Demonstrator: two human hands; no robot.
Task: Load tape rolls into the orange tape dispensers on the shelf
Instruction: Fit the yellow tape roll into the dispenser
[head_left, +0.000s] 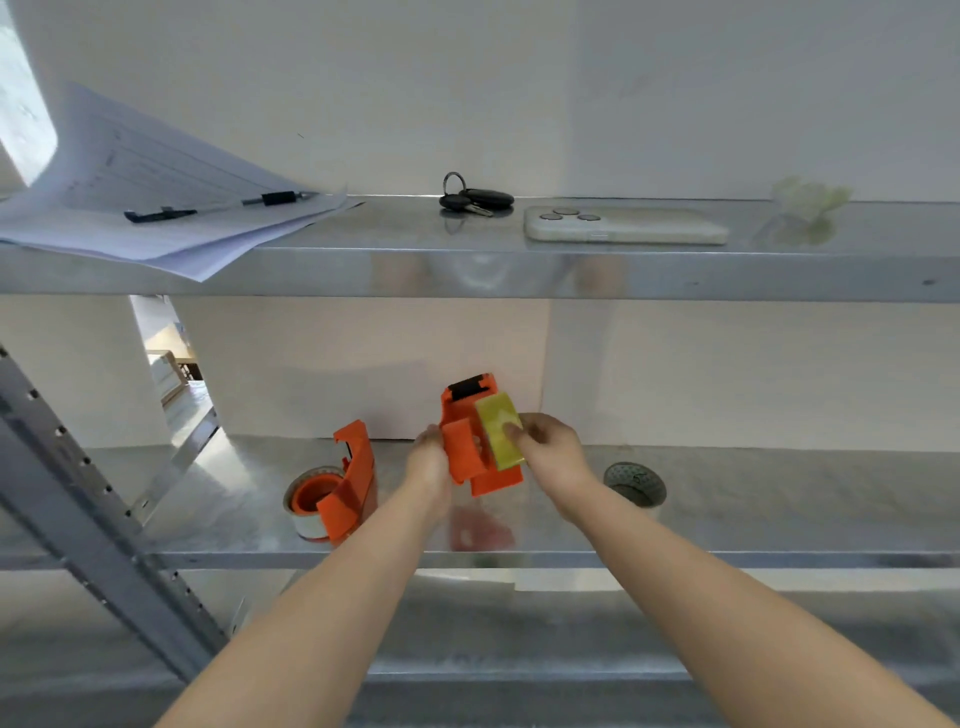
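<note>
the left hand (431, 457) is clamping the left edge of an orange tape dispenser (475, 441), lifted just above the middle metal shelf (753, 519), while the right hand (550, 447) is pinching a yellow-green tape roll (498, 434) and pressing it against the dispenser's right side. the roll is sitting tilted, partly inside the orange frame; how far it is seated is hard to tell because the right fingers (517, 431) are covering its lower edge. a black part is showing at the top of the dispenser.

to the left of the held dispenser, a second orange dispenser (348, 483) is standing on the same shelf, already carrying a pale tape roll (306, 499) around its orange hub. to the right of the right hand, a greyish patterned roll (636, 483) is lying on the shelf, well apart from the hands; its detail is blurred.

the shelf surface is shiny and is reflecting the orange dispenser below the hands. above the grip, an upper shelf (363, 275) is holding a bunch of keys (475, 200), a pale phone (623, 226) face down, papers (156, 208) with a pen (275, 198) overhanging the edge at the left, and a blurry pale-green object (808, 200) at the far right. a white wall is standing behind the shelves, and a perforated grey upright (78, 493) is running along the left.
</note>
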